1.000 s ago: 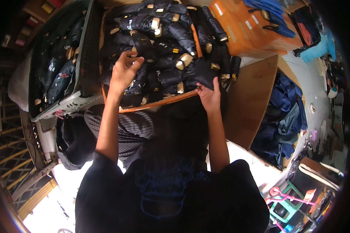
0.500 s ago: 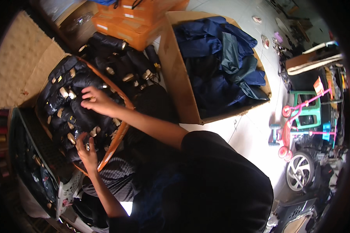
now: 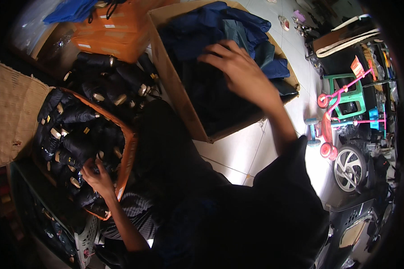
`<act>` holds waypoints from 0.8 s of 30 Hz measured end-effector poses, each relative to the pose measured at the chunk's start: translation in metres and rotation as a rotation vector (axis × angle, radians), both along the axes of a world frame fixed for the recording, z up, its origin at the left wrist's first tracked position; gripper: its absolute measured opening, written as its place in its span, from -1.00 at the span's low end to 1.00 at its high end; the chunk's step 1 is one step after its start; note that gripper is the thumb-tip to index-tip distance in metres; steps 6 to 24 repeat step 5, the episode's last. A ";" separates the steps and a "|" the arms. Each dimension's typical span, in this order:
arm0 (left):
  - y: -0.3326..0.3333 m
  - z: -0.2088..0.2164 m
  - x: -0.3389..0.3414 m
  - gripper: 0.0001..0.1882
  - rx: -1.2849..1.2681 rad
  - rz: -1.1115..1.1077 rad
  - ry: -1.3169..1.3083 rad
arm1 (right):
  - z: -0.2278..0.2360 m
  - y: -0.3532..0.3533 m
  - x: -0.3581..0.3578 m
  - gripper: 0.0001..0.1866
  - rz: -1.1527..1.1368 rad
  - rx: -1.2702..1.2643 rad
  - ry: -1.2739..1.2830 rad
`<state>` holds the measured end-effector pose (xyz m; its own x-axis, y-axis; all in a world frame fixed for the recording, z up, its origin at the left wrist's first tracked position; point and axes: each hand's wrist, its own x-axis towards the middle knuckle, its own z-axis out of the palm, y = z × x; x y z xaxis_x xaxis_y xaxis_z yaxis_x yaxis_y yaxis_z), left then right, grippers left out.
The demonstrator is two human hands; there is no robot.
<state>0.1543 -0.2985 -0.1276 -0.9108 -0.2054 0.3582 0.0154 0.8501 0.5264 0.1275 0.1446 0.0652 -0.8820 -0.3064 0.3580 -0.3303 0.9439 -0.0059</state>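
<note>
Several black folded compact umbrellas (image 3: 78,145) with pale ends fill an orange-edged carton (image 3: 130,150) at my left. My left hand (image 3: 98,180) rests low over them, fingers apart, with its fingertips at one of the umbrellas; no hold on it shows. At the upper middle, my right hand (image 3: 244,74) hovers over an open brown cardboard box (image 3: 179,96), its fingers spread and nothing seen in them. Inside that box lie loose navy cloth pieces (image 3: 191,36) and a dark green cloth piece (image 3: 235,33). The hand and forearm hide part of the cloth.
More black umbrellas (image 3: 116,80) lie piled on the floor between the boxes. Orange cartons (image 3: 110,38) are stacked behind. A crate (image 3: 83,237) stands at lower left. To the right are a pink scooter (image 3: 327,123), a green stool (image 3: 357,96) and a spoked wheel (image 3: 349,168).
My right hand has left the umbrella carton and swung right, over the box of cloth. My left hand stays at the umbrellas. The whole view has shifted a little.
</note>
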 end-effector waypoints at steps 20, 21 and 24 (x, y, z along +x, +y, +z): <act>0.070 0.051 -0.028 -0.82 0.274 -0.227 0.016 | -0.029 0.049 -0.057 -0.32 -0.146 0.402 -0.794; 0.070 0.051 -0.028 -0.82 0.274 -0.227 0.016 | -0.029 0.049 -0.057 -0.32 -0.146 0.402 -0.794; 0.070 0.051 -0.028 -0.82 0.274 -0.227 0.016 | -0.029 0.049 -0.057 -0.32 -0.146 0.402 -0.794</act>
